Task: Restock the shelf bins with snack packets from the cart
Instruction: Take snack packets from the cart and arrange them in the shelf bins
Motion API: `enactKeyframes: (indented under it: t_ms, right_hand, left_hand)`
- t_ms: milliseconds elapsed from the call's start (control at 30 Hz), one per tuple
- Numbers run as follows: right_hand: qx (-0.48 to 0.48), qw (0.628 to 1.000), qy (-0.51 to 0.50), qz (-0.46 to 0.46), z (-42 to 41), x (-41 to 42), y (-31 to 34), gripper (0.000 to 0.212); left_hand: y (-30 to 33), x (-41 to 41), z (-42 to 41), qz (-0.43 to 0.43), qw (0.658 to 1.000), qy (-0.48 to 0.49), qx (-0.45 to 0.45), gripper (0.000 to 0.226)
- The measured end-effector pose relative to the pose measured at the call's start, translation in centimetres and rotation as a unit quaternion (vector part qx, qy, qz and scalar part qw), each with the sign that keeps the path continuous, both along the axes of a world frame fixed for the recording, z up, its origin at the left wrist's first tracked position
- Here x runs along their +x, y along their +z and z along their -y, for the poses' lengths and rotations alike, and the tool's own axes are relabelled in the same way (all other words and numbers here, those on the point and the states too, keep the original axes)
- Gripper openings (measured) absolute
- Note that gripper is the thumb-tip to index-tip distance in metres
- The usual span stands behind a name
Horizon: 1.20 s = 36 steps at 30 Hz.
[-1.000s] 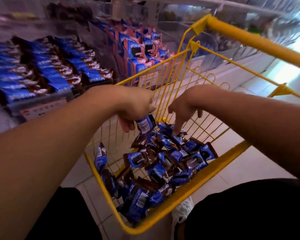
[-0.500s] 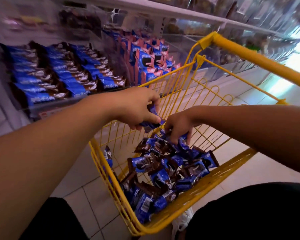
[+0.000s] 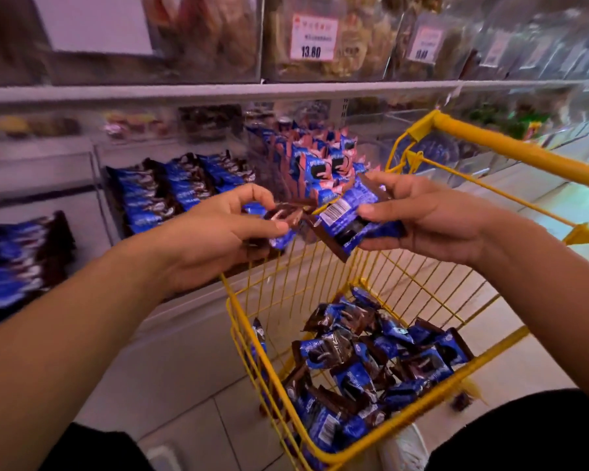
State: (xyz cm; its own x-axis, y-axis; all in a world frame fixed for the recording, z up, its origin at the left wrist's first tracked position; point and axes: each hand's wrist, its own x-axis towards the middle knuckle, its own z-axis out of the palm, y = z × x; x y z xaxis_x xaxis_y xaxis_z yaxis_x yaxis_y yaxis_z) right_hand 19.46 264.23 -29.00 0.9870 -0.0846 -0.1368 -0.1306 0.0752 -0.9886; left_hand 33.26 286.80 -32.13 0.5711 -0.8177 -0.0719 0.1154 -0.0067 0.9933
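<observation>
Both hands have risen out of the yellow cart — left hand and right hand each pinching blue-brown snack packets (barcode showing); shelf tag reads 13.80.

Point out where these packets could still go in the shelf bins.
Free: the back of the clear shelf bin behind its blue-and-brown snack packet rows. Crowded: the front of that bin, the pink-and-blue packet bin beside it, and the yellow wire cart floor.
</observation>
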Motion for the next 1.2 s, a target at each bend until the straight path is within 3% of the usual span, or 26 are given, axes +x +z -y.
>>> enactKeyframes:
  t_ms: [100, 167, 267, 367, 433, 467, 533, 633, 700, 833, 967, 1033, 1100, 1133, 1200]
  right_hand:
    - [0.057, 0.998, -0.016, 0.037, -1.1, 0.7, 0.2, 0.039]
    - [0.08, 0.994, -0.06, 0.052, -1.9, 1.5, 0.3, 0.027]
    - [0.048, 0.99, -0.117, 0.056, -2.9, 2.3, 0.1, 0.003]
    - [-0.024, 0.986, -0.153, 0.059, -3.1, 2.4, 0.3, 0.002]
    - [-0.033, 0.986, -0.16, 0.042, -3.1, 2.4, 0.4, 0.005]
    - [-0.014, 0.987, -0.158, 0.029, -3.2, 2.4, 0.4, 0.005]
    - [0.02, 0.989, -0.145, 0.012, -3.5, 2.6, 0.2, 0.015]
    - [-0.047, 0.99, -0.135, -0.011, -3.8, 2.9, -0.2, 0.021]
    - [-0.074, 0.987, -0.133, -0.05, -3.9, 2.9, -0.3, 0.02]
    - [-0.099, 0.978, -0.118, -0.139, -3.9, 3.0, -0.5, 0.029]
    - [-0.136, 0.971, -0.102, -0.169, -3.2, 2.6, -0.4, 0.021]
    - [-0.151, 0.97, -0.088, -0.171, -3.0, 2.4, -0.6, 0.024]
    - [-0.135, 0.974, -0.08, -0.16, -2.6, 2.2, -0.7, 0.033]
    - [-0.12, 0.979, -0.077, -0.147, -2.3, 2.2, -0.6, 0.04]
    - [-0.1, 0.988, -0.058, -0.105, -1.5, 2.0, -0.4, 0.048]
  left_hand:
    - [0.2, -0.4, -0.5, 0.061, 0.995, 0.076, -0.006, 0.054]
    - [0.3, -0.7, -0.2, 0.044, 0.994, 0.096, -0.001, 0.057]
    - [0.3, -1.1, 0.3, -0.099, 0.992, 0.072, -0.002, 0.038]
    - [0.2, -0.8, 0.6, -0.259, 0.965, 0.021, -0.043, 0.033]
    - [0.2, -0.8, 0.9, -0.263, 0.962, 0.026, -0.065, 0.029]
    - [0.1, -0.7, 1.1, -0.21, 0.975, 0.047, -0.052, 0.029]
    - [-0.5, -0.9, 1.6, -0.007, 0.994, 0.108, 0.02, 0.033]
    - [-1.4, -0.5, 1.9, 0.256, 0.95, 0.166, 0.059, 0.045]
    - [-1.8, -0.4, 2.0, 0.395, 0.905, 0.141, 0.072, 0.063]
    - [-2.1, -1.2, 2.6, 0.52, 0.849, 0.076, 0.052, 0.092]
    - [-2.2, -1.9, 3.3, 0.611, 0.788, 0.048, 0.055, 0.064]
    - [-2.3, -1.9, 3.5, 0.628, 0.775, 0.033, 0.066, 0.054]
    - [-2.5, -2.0, 3.8, 0.593, 0.802, 0.044, 0.061, 0.041]
    - [-2.5, -2.0, 3.9, 0.536, 0.841, 0.052, 0.05, 0.031]
    - [-2.1, -2.0, 3.9, 0.336, 0.939, 0.064, 0.019, 0.018]
